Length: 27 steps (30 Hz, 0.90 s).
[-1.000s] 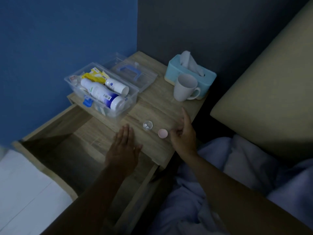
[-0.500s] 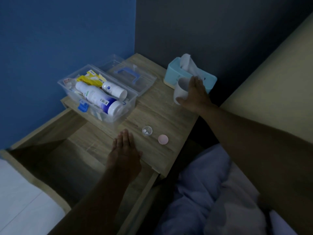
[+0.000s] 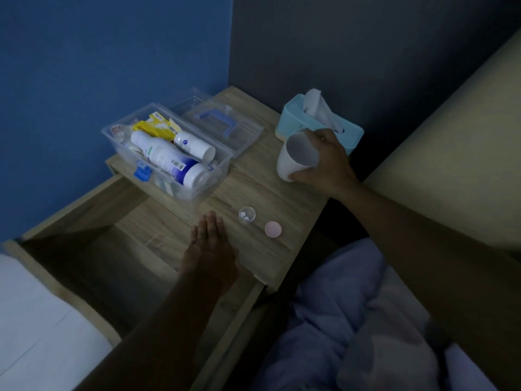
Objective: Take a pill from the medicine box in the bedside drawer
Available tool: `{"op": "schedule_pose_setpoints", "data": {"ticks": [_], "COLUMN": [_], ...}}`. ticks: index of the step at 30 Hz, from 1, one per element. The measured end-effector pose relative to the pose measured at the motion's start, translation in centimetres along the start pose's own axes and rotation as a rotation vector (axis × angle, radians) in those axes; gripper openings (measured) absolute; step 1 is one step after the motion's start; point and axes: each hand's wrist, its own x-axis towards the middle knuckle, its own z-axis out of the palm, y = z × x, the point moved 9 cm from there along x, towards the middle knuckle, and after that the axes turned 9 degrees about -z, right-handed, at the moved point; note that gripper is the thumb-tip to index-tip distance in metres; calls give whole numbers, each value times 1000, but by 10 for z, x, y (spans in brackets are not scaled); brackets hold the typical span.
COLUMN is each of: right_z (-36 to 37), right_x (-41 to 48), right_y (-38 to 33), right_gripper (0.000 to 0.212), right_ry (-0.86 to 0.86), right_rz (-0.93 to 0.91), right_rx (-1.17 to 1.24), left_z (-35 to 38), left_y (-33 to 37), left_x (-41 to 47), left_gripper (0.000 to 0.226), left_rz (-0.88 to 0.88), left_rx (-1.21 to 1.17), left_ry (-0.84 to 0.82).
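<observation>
Right hand (image 3: 324, 162) now wrapped around the white cup (image 3: 296, 158), which is tilted, mouth toward camera; 0.5 s ago the palm only lay on it. Left hand (image 3: 210, 249) unchanged: flat, fingers together, holding nothing, at the nightstand (image 3: 282, 193) front edge over the open drawer (image 3: 93, 249). Pill vial (image 3: 247, 214) (white tablets inside) sits beside its pink cap (image 3: 273, 229), near the left fingertips. Medicine box (image 3: 169, 153) open; bottle labels too dim to read.

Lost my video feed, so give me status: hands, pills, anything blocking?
Right hand gripping white mug, tilted. Left hand flat, empty, at nightstand edge. Pills in open vial, pink cap beside it. Nothing blocking.
</observation>
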Motion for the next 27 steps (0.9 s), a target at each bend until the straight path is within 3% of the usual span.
{"op": "schedule_pose_setpoints", "data": {"ticks": [9, 18, 27], "right_z": [15, 18, 13], "right_x": [-34, -43, -42], "right_y": [-41, -49, -59], "right_gripper": [106, 94, 94], "right_ry": [-98, -99, -199], "right_rz": [-31, -8, -3], "right_rx": [48, 37, -131], "left_z": [-12, -8, -7], "left_y": [4, 0, -5], "left_x": [-8, -6, 1], "left_gripper": [74, 74, 71], "left_rz": [-1, 16, 18], "left_rx": [5, -16, -128], "left_ry": [-72, -4, -61]}}
